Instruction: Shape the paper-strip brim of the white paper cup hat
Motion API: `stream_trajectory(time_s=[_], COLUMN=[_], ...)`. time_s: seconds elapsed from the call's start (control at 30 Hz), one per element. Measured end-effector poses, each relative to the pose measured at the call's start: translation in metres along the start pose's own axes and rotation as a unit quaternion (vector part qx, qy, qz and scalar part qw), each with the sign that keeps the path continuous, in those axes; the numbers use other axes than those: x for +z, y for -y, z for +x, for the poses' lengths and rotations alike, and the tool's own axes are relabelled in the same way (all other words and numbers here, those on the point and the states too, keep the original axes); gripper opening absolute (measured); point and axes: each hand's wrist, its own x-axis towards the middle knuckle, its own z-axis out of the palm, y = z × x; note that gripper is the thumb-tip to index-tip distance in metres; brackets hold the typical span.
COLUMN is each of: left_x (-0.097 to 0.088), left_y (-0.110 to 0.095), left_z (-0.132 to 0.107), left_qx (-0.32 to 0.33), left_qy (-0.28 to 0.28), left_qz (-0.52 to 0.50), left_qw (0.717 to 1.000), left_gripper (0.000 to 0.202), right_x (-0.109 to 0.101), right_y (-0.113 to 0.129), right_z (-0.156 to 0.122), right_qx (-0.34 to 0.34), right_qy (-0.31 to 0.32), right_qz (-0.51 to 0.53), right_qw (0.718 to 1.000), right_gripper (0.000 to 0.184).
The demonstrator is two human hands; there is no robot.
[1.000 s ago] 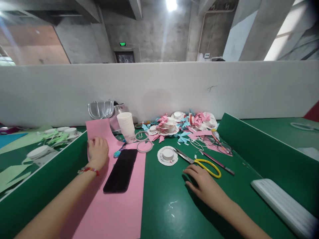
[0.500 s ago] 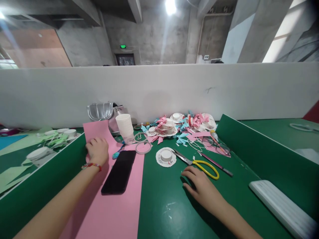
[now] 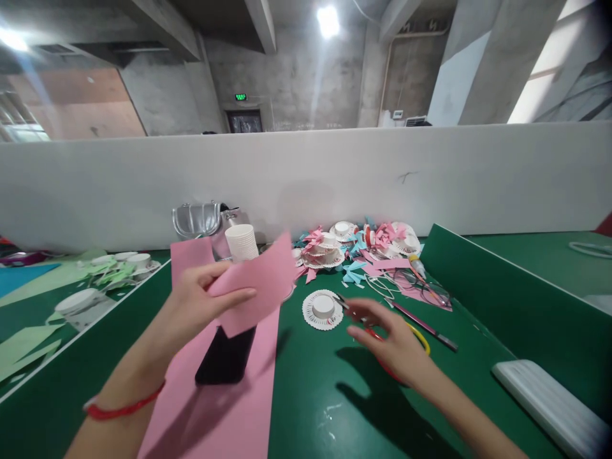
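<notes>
My left hand (image 3: 189, 312) is closed on a small piece of pink paper (image 3: 265, 280), pinched between thumb and fingers and raised above the desk. Under that piece lies a black phone (image 3: 222, 364), partly covered from view, on a large pink sheet (image 3: 239, 421). My right hand (image 3: 396, 335) hovers with thumb and fingers apart over the scissors (image 3: 421, 339). It hides most of them; the blade tip, a yellow loop and a red edge show. Beside the blade tip sits a white fringed cup base (image 3: 324, 307).
Stacked paper cups (image 3: 241, 242) and a silver bag (image 3: 197, 220) stand at the back left. Pink and blue paper scraps (image 3: 354, 274) pile up at the back. A purple pencil-like stick (image 3: 425, 325), glasses (image 3: 415, 284) and a white keyboard (image 3: 545, 401) lie rightward. Green dividers (image 3: 468, 293) flank the desk.
My left hand has lifted a piece of pink paper and brought it right, over the phone. My right hand has risen slightly and moved over the scissors.
</notes>
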Motion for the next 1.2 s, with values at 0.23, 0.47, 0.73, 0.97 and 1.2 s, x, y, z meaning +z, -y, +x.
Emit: stream_trajectory(time_s=[0.23, 0.47, 0.73, 0.97, 1.2], left_x=[0.059, 0.066, 0.058, 0.076, 0.093], left_y=[-0.045, -0.041, -0.053, -0.077, -0.074], left_z=[0.017, 0.022, 0.007, -0.018, -0.020], left_qx=[-0.020, -0.128, -0.029, 0.119, 0.154], left_qy=[0.093, 0.038, -0.094, 0.049, 0.061], left_qz=[-0.316, -0.559, -0.257, -0.023, -0.011], left_qw=[0.944, 0.818, 0.961, 0.991, 0.986], left_gripper=[0.016, 0.011, 0.026, 0.014, 0.013], right_x=[-0.038, -0.066, -0.085, -0.077, -0.079], right_y=[0.050, 0.043, 0.044, 0.054, 0.060], right_z=[0.043, 0.037, 0.030, 0.028, 0.025], right_qx=[0.034, 0.040, 0.053, 0.014, 0.006], right_qy=[-0.067, -0.041, -0.056, -0.014, -0.044], right_qz=[0.082, 0.057, -0.026, -0.073, -0.090], right_qw=[0.994, 0.997, 0.997, 0.997, 0.995], right_gripper=[0.023, 0.029, 0.036, 0.038, 0.034])
